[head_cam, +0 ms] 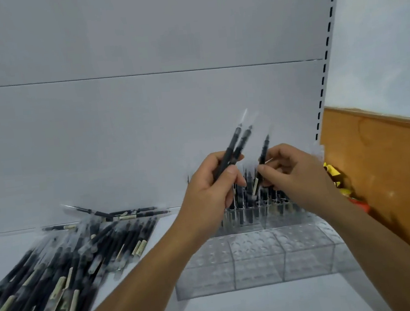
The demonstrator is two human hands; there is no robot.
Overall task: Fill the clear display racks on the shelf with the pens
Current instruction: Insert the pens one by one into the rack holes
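Note:
My left hand (210,188) grips two black pens (236,146) in clear sleeves, tips pointing up and right. My right hand (295,170) pinches a single black pen (262,155) held nearly upright just right of them. Both hands hover above the clear display rack (256,259) on the white shelf (267,309). Its rear rows (253,208) hold several upright pens, partly hidden by my hands; the front holes show nothing in them. A loose pile of wrapped black pens (65,263) lies on the shelf to the left.
The white back panel (142,111) rises behind the shelf, with a slotted upright (323,83) at its right edge. An orange-brown board (390,172) stands on the right, with yellow and red items (337,178) wedged beside it.

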